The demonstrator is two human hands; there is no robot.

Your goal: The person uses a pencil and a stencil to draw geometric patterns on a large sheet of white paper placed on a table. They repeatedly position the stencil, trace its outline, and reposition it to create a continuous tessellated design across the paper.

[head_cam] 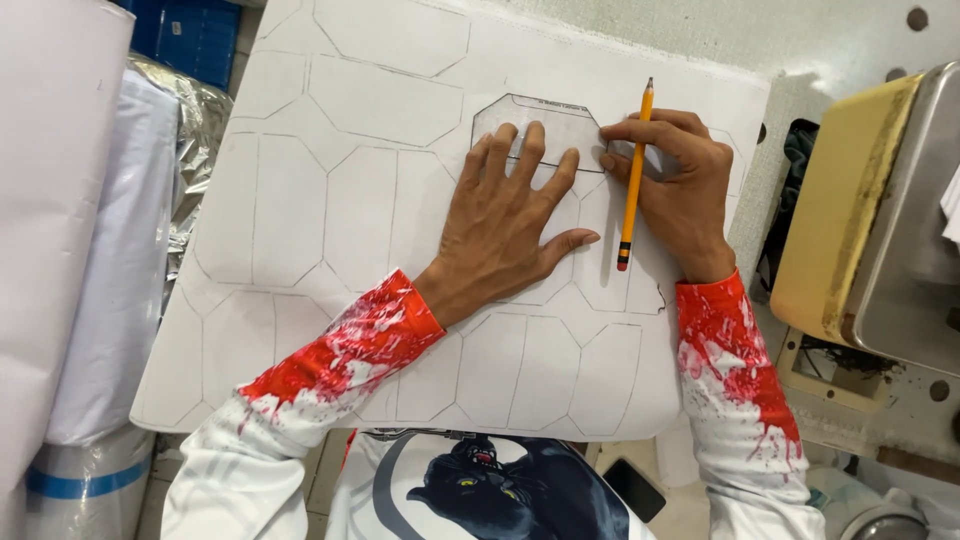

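Observation:
My left hand point(505, 225) lies flat with spread fingers on a clear plastic template point(545, 125), pinning it to a large white sheet point(330, 190). The sheet is covered with pencilled outlines of the same cut-corner shape. My right hand point(675, 190) holds a yellow pencil point(633, 175) upright beside the template's right edge, its point aimed away from me. Both sleeves are white with red splashes.
Rolls of white material point(70, 250) and a silvery foil roll point(195, 140) lie along the left. A yellow and metal machine body point(870, 220) stands at the right on a perforated tabletop point(860, 40). A dark phone point(635, 490) lies below the sheet's near edge.

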